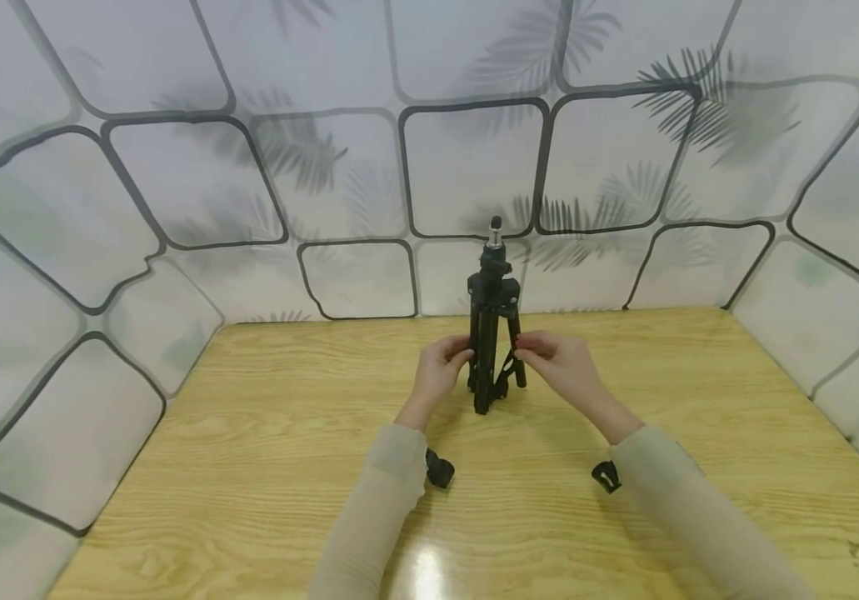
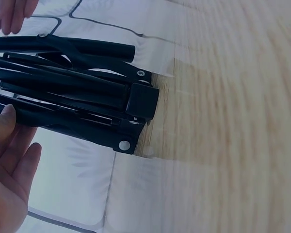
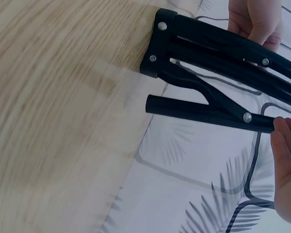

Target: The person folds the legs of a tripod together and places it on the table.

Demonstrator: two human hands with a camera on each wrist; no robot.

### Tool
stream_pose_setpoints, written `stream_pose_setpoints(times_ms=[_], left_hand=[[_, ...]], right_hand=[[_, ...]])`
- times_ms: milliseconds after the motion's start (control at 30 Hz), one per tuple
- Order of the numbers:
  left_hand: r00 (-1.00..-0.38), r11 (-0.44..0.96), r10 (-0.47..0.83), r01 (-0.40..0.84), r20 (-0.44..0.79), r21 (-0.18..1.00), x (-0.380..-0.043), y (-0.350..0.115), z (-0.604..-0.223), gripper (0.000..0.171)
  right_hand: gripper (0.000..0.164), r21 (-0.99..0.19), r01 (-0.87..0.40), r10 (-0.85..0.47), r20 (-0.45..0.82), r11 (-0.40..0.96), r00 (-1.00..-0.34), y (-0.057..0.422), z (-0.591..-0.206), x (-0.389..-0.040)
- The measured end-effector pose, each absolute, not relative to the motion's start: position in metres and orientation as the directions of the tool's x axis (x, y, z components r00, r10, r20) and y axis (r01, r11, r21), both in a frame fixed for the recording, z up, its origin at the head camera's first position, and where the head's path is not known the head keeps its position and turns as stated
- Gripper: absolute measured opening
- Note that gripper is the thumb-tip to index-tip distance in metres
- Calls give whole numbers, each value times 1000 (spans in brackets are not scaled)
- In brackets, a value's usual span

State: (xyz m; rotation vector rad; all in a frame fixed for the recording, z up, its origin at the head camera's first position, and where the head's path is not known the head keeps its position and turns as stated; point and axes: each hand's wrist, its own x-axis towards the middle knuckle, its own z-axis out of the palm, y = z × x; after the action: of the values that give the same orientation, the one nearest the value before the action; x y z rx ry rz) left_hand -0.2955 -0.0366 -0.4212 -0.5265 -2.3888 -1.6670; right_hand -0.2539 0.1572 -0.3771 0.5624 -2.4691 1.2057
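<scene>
Head cam: black tripod [image 1: 492,333] upright mid-table [image 1: 249,467], left hand [image 1: 440,367] + right hand [image 1: 560,358] pinching its legs. Left wrist: thumb on folded legs. Right wrist: fingers [image 3: 283,160] on splayed leg. Prob. light, rigid, top-heavy; grip legs.

A black tripod [image 3: 218,53] runs from top centre to the right edge, its foot end over the wooden surface [image 3: 53,97] filling the left. The right hand [image 3: 287,165] at lower right touches one splayed leg [image 3: 203,109]; the left hand [image 3: 254,19] holds the legs at top right.
</scene>
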Motion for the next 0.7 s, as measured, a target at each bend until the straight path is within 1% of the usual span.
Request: stream_pose_setpoints(times_ms=[167, 233, 467, 700], left_hand=[[-927, 309, 189, 369, 323, 877, -295, -37, -421, 23], [-930, 306, 191, 361, 315, 881, -295, -37, -421, 23], [-929, 281, 202, 357, 309, 891, -296, -37, -420, 23], [-923, 294, 208, 374, 323, 880, -298, -38, -421, 23]], right_hand=[[23, -651, -515, -172, 517, 558, -839, 165, -380, -257], [24, -655, -512, -161, 520, 556, -839, 167, -381, -259], [31, -699, -445, -166, 431, 561, -887, 166, -388, -266], [30, -708, -433, -173, 411, 558, -895, 160, -390, -272]])
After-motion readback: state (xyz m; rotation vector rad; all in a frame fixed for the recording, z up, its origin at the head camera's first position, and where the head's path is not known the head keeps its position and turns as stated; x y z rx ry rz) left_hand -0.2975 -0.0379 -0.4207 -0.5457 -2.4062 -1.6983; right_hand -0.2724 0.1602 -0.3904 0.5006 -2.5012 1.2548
